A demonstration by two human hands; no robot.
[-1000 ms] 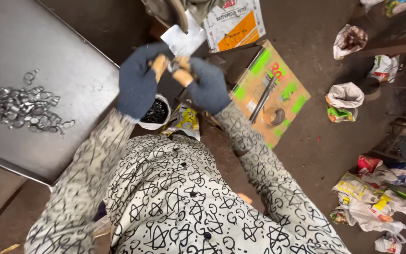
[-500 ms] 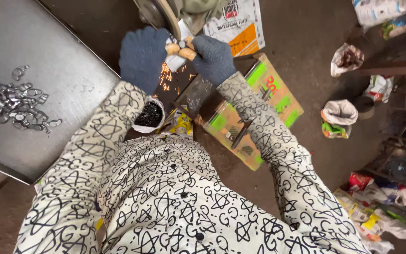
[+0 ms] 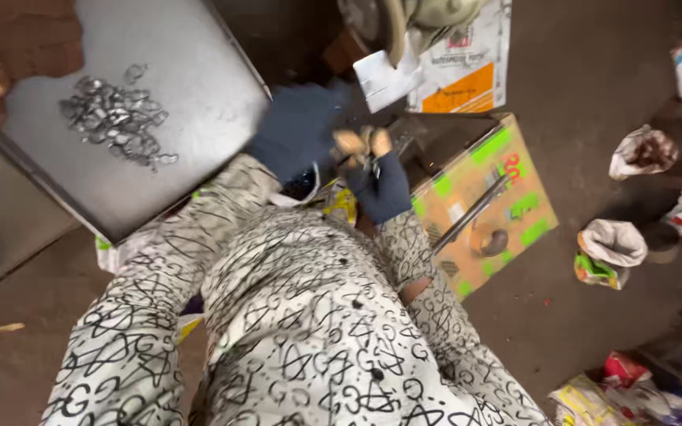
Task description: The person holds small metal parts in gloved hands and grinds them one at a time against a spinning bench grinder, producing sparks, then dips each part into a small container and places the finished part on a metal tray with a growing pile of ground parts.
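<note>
Standing over it, the person's right hand [image 3: 380,185], in a dark blue glove with tan fingertips, is pinched shut on a small metal piece [image 3: 371,163]. The left hand [image 3: 297,130] beside it is blurred; I cannot tell its grip. Beneath them a small white cup [image 3: 303,189] holds dark bits. Farther left, a grey metal tray [image 3: 207,102] carries a heap of shiny metal pieces [image 3: 112,120].

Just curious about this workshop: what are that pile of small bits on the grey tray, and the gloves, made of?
The small bits look like bare metal: silvery and glinting. The tray seems to be dull grey sheet metal with a thin rim. The left hand and right hand wear dark blue gloves, probably knitted fabric; blur leaves that open.
</note>
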